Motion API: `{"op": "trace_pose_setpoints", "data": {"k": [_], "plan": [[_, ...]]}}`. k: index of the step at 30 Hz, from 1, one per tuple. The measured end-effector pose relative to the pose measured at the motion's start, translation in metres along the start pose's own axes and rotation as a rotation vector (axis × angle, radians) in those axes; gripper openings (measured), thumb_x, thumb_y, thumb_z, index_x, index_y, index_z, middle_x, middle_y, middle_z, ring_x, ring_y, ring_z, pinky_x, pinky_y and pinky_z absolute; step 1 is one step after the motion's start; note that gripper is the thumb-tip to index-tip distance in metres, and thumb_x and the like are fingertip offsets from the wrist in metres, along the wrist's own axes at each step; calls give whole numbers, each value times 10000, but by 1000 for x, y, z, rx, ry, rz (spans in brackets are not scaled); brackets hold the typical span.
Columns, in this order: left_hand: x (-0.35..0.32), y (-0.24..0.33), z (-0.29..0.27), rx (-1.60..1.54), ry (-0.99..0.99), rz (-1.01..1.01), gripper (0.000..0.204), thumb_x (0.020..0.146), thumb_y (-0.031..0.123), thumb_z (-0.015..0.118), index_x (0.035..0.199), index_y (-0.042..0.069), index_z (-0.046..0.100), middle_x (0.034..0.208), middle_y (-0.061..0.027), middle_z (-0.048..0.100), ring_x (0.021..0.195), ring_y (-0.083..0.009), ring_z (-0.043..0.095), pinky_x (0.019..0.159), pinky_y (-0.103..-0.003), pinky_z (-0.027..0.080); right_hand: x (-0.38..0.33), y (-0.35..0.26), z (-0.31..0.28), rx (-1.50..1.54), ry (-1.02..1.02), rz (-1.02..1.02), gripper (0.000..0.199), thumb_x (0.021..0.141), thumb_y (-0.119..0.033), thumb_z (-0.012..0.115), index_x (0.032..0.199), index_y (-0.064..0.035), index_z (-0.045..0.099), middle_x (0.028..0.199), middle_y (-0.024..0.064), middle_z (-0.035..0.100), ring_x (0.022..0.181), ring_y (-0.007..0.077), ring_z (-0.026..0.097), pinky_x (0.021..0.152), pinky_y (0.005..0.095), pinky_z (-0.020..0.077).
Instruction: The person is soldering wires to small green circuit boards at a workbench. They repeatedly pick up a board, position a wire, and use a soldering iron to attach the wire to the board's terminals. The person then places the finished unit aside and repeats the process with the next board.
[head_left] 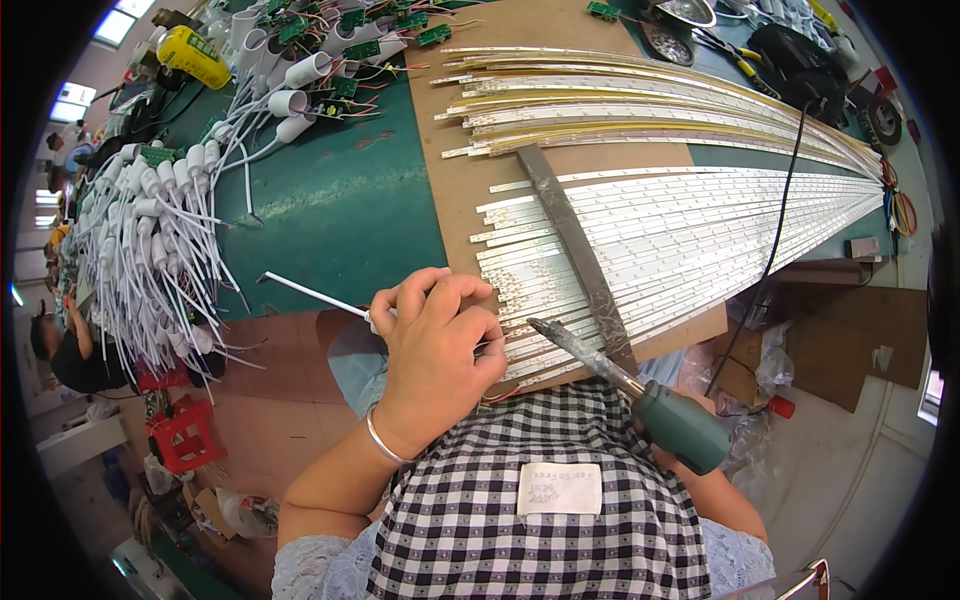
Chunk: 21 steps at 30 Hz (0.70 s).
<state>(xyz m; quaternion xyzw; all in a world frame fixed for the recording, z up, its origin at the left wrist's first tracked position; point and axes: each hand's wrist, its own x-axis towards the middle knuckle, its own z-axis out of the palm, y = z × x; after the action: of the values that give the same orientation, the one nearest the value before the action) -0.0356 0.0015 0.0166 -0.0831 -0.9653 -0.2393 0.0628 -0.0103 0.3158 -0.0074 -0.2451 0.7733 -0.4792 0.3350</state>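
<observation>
Black-and-white checked cloth apron [480, 520] nearest, with both hands just beyond it. The left hand [440, 345], a silver bangle at its wrist, is curled narrow around a thin white cable [315, 293]; its fingertips' exact grip is hidden. The cable's free end points left, over the near edge of the green work surface [330, 200]. The right hand [700, 402], mostly hidden, is wrapped around a green-handled soldering iron [632, 385], whose dark tip hangs by the left ends of a fan of narrow white strips [680, 230]; whether it touches them I cannot tell.

A dark flat metal bar [575, 245] lies across these strips, close to their left ends. Under them is a flat brown board [458, 220], its near part jutting past the surface's near edge. A black cord [782, 225] crosses the strips on the right, limiting room there; a broad green stretch opens between the board's left edge and a heap of white tubes with wires [150, 215] at the surface's left edge.

Farther off, yellow-edged strips [600, 95] lie along the board, and a yellow bottle [195, 58] stands near the surface's far left corner.
</observation>
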Motion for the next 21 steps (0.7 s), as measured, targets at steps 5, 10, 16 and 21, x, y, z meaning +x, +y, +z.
{"op": "trace_pose_setpoints", "data": {"k": [5, 10, 16, 21], "plan": [[0, -1, 2, 3, 17, 14, 118, 666, 105, 712, 702, 135, 604, 1088, 32, 578, 1133, -251, 469, 943, -478, 263, -5, -4, 4, 54, 190, 15, 397, 969, -182, 473, 1217, 127, 497, 886, 206, 655, 558, 264, 643, 472, 343, 537], [-2, -1, 2, -17, 27, 12, 130, 661, 104, 717, 702, 138, 599, 1057, 28, 571, 1109, -251, 473, 930, -475, 271, -1, -6, 9, 70, 392, -92, 399, 923, -240, 589, 1163, 77, 558, 821, 94, 679, 677, 176, 659, 679, 298, 519], [-2, -1, 3, -15, 43, 10, 130, 667, 105, 728, 706, 150, 612, 940, 28, 552, 1014, -227, 492, 895, -460, 277, -3, 6, 15, 165, 538, -108, 438, 924, -344, 635, 1108, 47, 569, 779, 75, 675, 699, 157, 656, 704, 286, 513], [-4, 0, 4, -14, 53, 7, 132, 674, 105, 729, 708, 148, 609, 879, 19, 544, 912, -209, 512, 859, -436, 295, -6, 13, 23, 323, 549, -73, 460, 912, -356, 667, 1117, 42, 557, 783, 77, 673, 705, 157, 654, 699, 286, 515]]}}
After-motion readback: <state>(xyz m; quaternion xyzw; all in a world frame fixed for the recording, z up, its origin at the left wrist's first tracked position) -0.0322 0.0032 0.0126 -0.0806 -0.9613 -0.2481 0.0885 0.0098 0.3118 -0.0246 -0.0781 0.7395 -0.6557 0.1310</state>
